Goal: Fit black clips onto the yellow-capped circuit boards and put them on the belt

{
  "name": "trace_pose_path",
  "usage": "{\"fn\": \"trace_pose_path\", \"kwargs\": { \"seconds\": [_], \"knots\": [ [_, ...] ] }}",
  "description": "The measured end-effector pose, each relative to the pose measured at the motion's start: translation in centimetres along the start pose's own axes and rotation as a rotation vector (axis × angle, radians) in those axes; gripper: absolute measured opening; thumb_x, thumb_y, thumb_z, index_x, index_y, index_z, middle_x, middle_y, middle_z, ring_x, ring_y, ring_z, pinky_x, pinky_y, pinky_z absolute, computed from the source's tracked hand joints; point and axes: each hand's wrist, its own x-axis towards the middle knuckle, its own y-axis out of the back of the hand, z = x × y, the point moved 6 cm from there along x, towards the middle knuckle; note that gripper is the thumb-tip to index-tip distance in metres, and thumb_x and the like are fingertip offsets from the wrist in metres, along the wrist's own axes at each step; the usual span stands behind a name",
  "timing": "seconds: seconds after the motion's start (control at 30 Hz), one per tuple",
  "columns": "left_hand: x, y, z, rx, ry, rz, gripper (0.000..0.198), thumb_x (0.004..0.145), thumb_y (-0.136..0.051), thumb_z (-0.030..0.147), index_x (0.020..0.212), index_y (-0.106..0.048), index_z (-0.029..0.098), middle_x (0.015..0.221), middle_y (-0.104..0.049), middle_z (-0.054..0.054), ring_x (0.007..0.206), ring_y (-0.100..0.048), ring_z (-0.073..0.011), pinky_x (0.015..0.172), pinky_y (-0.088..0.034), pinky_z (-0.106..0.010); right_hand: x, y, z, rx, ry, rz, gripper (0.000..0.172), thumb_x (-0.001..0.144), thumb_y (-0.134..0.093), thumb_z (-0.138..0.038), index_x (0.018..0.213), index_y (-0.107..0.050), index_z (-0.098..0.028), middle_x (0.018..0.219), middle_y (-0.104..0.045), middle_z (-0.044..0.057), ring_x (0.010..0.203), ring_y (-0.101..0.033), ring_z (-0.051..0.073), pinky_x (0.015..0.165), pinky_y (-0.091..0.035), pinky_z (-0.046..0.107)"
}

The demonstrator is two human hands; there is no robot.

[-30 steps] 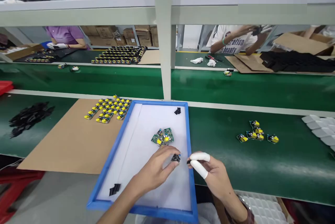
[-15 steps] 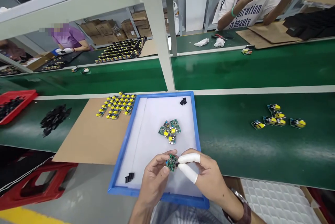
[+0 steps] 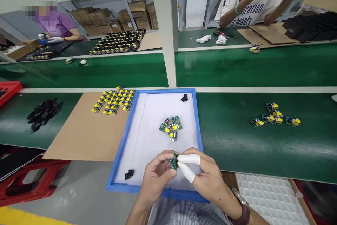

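Near the front of the blue-framed white tray [image 3: 155,105], my left hand [image 3: 158,172] pinches a small green circuit board [image 3: 173,161] between thumb and fingers. The board is tilted up, its component side partly turned from view. My right hand [image 3: 204,170] wears white finger cots on thumb and index finger. Those two fingertips close at the board's right edge on a small black piece, mostly hidden. Behind my hands, several circuit boards [image 3: 172,127] with yellow parts lie in a cluster on the tray.
Small black pieces lie at the tray's far right [image 3: 184,98] and near left [image 3: 129,174]. Rows of boards [image 3: 116,99] stand on cardboard [image 3: 81,130] at left, beside a black heap [image 3: 44,112]. More boards [image 3: 275,115] sit at right. Two co-workers are across the bench.
The view has shifted slightly. The board in my left hand has turned a little, and my right fingertips have moved closer against its edge.
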Motion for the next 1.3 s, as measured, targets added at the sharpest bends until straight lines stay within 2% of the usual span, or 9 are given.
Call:
{"fn": "trace_pose_path", "kwargs": {
  "seconds": [0.23,0.5,0.67,0.83,1.0,1.3],
  "knots": [
    [0.0,0.4,0.0,0.079,0.012,0.046,0.035,0.080,-0.080,0.015,0.114,-0.074,0.025,0.110,-0.069,-0.007,0.092,-0.065,-0.0158,0.077,-0.053,-0.023,-0.2,-0.1,-0.4,-0.065,0.045,0.013,0.039,0.089,-0.063,-0.001,0.118,-0.072,-0.025,0.096,-0.069,0.006,0.084,-0.068,0.018,0.073,-0.055,0.030],
    [0.2,-0.3,0.2,0.099,-0.039,0.094,0.033,0.077,-0.082,0.013,0.108,-0.078,0.025,0.109,-0.069,-0.008,0.093,-0.067,-0.0170,0.076,-0.055,-0.024,-0.6,0.1,1.4,0.012,-0.071,0.129,0.031,0.086,-0.067,-0.004,0.104,-0.076,-0.028,0.086,-0.070,0.001,0.076,-0.069,0.016,0.069,-0.054,0.027],
    [0.0,0.1,-0.3,0.103,-0.052,0.179,0.035,0.074,-0.084,0.013,0.107,-0.078,0.023,0.111,-0.070,-0.009,0.095,-0.068,-0.0187,0.079,-0.056,-0.027,-1.0,0.3,1.4,-0.009,-0.044,0.126,0.031,0.087,-0.068,-0.004,0.105,-0.076,-0.028,0.088,-0.071,0.003,0.079,-0.069,0.017,0.071,-0.055,0.029],
    [0.1,0.0,-0.2,0.075,-0.081,0.167,0.035,0.072,-0.085,0.011,0.104,-0.079,0.024,0.109,-0.069,-0.010,0.097,-0.068,-0.0214,0.079,-0.058,-0.031,-1.3,0.4,2.2,0.049,-0.121,0.167,0.031,0.085,-0.069,-0.004,0.102,-0.077,-0.029,0.087,-0.072,0.002,0.077,-0.070,0.017,0.069,-0.056,0.029],
    [0.2,-0.3,-0.2,0.080,-0.082,0.153,0.036,0.072,-0.085,0.010,0.104,-0.079,0.026,0.109,-0.069,-0.010,0.101,-0.067,-0.0230,0.080,-0.059,-0.034,-1.2,0.7,2.2,0.058,-0.099,0.199,0.032,0.085,-0.069,-0.004,0.104,-0.077,-0.029,0.089,-0.073,0.002,0.079,-0.070,0.016,0.071,-0.056,0.028],
    [0.1,-0.9,0.3,0.092,-0.088,0.141,0.036,0.073,-0.084,0.010,0.105,-0.080,0.027,0.109,-0.069,-0.009,0.098,-0.068,-0.0218,0.079,-0.059,-0.033,-0.9,0.8,2.1,0.088,-0.141,0.142,0.023,0.085,-0.070,-0.007,0.097,-0.078,-0.025,0.085,-0.074,0.003,0.076,-0.070,0.017,0.069,-0.055,0.028]
  ]
}}
